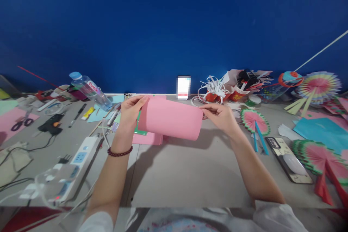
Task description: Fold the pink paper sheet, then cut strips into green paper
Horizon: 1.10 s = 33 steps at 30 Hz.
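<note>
A pink sheet of paper [171, 119] is held up above the grey table [185, 174], curved over along its lower edge. My left hand [131, 111] pinches its upper left corner. My right hand [220, 116] pinches its right edge. Both hands are closed on the paper. Under the sheet lie more pink paper [148, 138] and a green sheet [139, 127]. A dark bead bracelet [119, 152] circles my left wrist.
Left: a white power strip [81, 157], black glue gun [51, 124], scissors [21, 122], a tipped water bottle [91, 90]. Right: a phone [289, 159], watermelon paper fans [255, 121], red cups [236, 94] of tools, blue paper [319, 130]. A blue wall stands behind.
</note>
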Available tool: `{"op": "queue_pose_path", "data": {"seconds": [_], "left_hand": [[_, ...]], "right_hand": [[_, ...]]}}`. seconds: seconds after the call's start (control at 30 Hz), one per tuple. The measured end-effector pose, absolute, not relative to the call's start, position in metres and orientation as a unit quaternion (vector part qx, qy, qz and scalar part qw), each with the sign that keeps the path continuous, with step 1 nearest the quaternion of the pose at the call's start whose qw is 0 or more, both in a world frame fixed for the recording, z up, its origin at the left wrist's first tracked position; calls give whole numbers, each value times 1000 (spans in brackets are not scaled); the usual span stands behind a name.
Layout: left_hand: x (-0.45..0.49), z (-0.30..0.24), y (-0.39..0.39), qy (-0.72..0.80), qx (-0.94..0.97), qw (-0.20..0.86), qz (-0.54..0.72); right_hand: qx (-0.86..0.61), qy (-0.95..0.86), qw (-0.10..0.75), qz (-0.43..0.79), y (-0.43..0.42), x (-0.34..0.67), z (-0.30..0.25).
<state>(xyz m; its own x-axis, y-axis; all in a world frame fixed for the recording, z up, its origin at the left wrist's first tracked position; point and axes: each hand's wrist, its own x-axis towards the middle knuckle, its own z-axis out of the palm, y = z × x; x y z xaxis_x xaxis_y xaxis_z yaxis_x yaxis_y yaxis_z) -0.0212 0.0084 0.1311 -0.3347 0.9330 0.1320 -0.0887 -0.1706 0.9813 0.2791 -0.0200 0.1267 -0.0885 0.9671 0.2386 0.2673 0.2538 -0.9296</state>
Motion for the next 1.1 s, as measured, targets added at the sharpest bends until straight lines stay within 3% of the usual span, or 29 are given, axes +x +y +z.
{"op": "queue_pose_path", "data": {"seconds": [0.37, 1.1], "left_hand": [[-3, 71, 29, 567, 477, 458, 491], [1, 43, 34, 568, 464, 473, 489]], "right_hand": [[-540, -543, 368, 527, 26, 311, 83], [-523, -590, 340, 512, 39, 324, 57]]}}
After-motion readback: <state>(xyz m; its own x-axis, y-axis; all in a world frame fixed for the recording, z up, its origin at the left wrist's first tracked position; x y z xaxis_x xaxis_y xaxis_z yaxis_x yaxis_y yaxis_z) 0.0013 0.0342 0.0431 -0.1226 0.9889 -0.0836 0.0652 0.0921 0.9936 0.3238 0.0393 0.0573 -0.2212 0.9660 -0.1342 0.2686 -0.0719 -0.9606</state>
